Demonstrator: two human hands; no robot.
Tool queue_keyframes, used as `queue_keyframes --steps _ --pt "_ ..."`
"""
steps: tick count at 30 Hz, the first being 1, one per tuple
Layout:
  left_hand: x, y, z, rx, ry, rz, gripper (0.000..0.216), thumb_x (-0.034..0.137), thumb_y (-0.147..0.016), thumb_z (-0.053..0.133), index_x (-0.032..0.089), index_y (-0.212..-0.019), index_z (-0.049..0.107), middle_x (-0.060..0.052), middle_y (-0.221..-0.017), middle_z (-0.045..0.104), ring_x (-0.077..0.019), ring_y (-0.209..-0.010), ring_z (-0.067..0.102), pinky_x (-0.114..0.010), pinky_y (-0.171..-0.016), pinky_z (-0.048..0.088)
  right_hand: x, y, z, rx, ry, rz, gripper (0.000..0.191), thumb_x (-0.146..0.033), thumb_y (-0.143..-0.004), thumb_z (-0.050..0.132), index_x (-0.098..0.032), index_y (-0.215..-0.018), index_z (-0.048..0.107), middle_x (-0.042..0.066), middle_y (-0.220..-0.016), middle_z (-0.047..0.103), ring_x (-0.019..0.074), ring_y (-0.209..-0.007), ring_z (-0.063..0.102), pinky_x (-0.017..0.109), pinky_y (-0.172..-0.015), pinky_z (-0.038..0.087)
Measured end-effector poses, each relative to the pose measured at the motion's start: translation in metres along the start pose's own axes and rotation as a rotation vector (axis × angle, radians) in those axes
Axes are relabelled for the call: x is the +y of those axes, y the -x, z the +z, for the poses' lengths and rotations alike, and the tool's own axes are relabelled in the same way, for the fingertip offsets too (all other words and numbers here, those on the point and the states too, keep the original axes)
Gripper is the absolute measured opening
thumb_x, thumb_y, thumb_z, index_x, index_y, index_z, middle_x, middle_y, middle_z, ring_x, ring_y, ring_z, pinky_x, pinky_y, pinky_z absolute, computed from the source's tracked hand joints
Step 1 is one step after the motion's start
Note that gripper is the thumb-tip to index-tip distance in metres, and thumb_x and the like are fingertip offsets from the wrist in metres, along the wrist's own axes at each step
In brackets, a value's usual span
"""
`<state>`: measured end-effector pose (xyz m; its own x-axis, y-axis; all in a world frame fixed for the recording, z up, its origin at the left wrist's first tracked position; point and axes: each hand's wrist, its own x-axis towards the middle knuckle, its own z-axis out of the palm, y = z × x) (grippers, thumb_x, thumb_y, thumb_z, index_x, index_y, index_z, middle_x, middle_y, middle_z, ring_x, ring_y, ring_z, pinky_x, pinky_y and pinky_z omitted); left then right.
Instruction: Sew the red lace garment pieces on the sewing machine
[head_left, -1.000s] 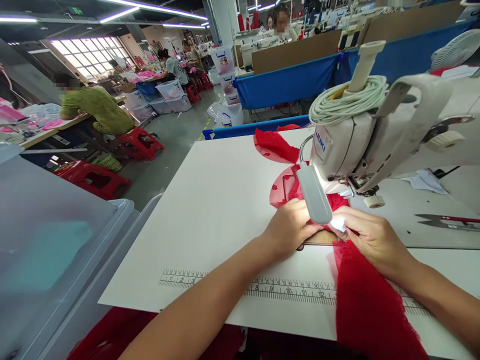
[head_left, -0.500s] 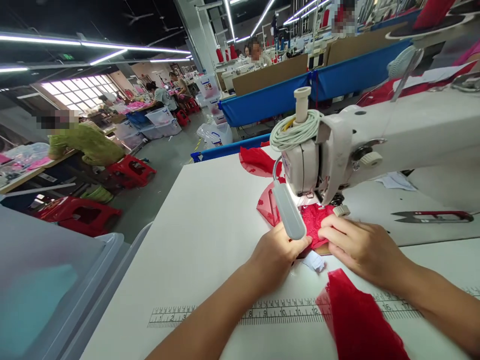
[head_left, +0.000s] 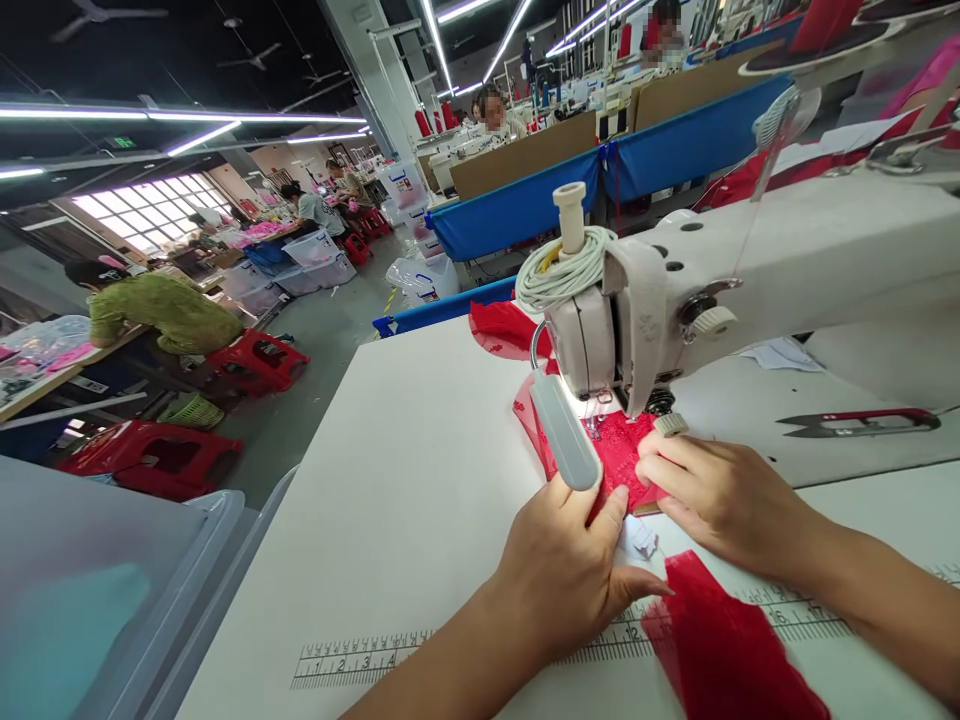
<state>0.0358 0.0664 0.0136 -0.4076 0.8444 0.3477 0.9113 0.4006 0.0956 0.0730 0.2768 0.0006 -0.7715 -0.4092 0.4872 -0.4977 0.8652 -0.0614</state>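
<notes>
Red lace fabric (head_left: 628,455) lies under the needle area of a white sewing machine (head_left: 592,345). My left hand (head_left: 562,565) rests on its left front part, fingers stretched forward and thumb spread away; the fingertips are partly hidden behind a grey lamp (head_left: 568,430). At the fabric's right edge, my right hand (head_left: 724,500) has its fingers curled together on the lace. A crumpled white scrap (head_left: 639,538) sits between the hands. Closer to me lies a separate red sheer piece (head_left: 731,640), near my left thumb.
Thread snips (head_left: 862,423) lie right of the machine head. A printed ruler scale (head_left: 360,658) runs along the table (head_left: 390,480) front. Translucent bins (head_left: 187,560) stand at the left. A co-worker in a green top (head_left: 165,310) sits beyond, near red stools (head_left: 259,358).
My left hand has moved toward me, and its thumb has spread off the lace. My right hand stays at the fabric's edge. The camera view has shifted slightly.
</notes>
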Motion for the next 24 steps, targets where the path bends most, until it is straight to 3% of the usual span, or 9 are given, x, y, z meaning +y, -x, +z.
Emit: queue_keyframes --steps 8,13,19,24 --pt "0.0011 0.0005 0.0029 0.053 -0.043 0.003 0.082 0.066 -0.094 0.010 0.010 -0.108 0.067 -0.017 -0.096 0.067 -0.0255 -0.079 0.059 -0.035 -0.057 0.047 0.0013 -0.0019 0.0019 0.032 0.012 -0.013 0.023 -0.005 -0.084 0.040 -0.018 -0.076 0.057 0.007 -0.081 0.061 0.0154 -0.058 0.047 0.029 -0.048 0.032" --pt "0.0000 -0.0014 0.0020 0.015 -0.069 -0.001 0.080 0.064 -0.096 0.011 0.008 -0.119 0.063 -0.017 -0.094 0.066 -0.0260 -0.081 0.059 -0.035 -0.058 0.048 0.0023 -0.0038 0.0030 0.035 0.008 0.010 0.023 -0.006 -0.085 0.039 -0.019 -0.073 0.054 0.005 -0.074 0.058 0.0155 -0.059 0.047 0.029 -0.048 0.031" --pt "-0.0041 -0.0037 0.0029 0.015 -0.116 -0.018 0.083 0.063 -0.096 0.005 0.011 -0.116 0.066 -0.018 -0.097 0.066 -0.0272 -0.085 0.059 -0.035 -0.060 0.048 0.0034 -0.0049 0.0056 0.044 0.009 0.046 0.022 -0.001 -0.076 0.040 -0.020 -0.071 0.050 0.003 -0.071 0.055 0.0152 -0.058 0.045 0.028 -0.049 0.030" --pt "-0.0068 -0.0033 0.0061 0.020 -0.161 -0.033 0.081 0.063 -0.096 0.008 0.010 -0.125 0.062 -0.016 -0.088 0.066 -0.0286 -0.085 0.060 -0.036 -0.061 0.048 0.0048 -0.0063 0.0077 0.042 0.057 0.092 0.024 0.001 -0.073 0.040 -0.021 -0.067 0.048 0.002 -0.068 0.051 0.0157 -0.059 0.042 0.028 -0.049 0.029"
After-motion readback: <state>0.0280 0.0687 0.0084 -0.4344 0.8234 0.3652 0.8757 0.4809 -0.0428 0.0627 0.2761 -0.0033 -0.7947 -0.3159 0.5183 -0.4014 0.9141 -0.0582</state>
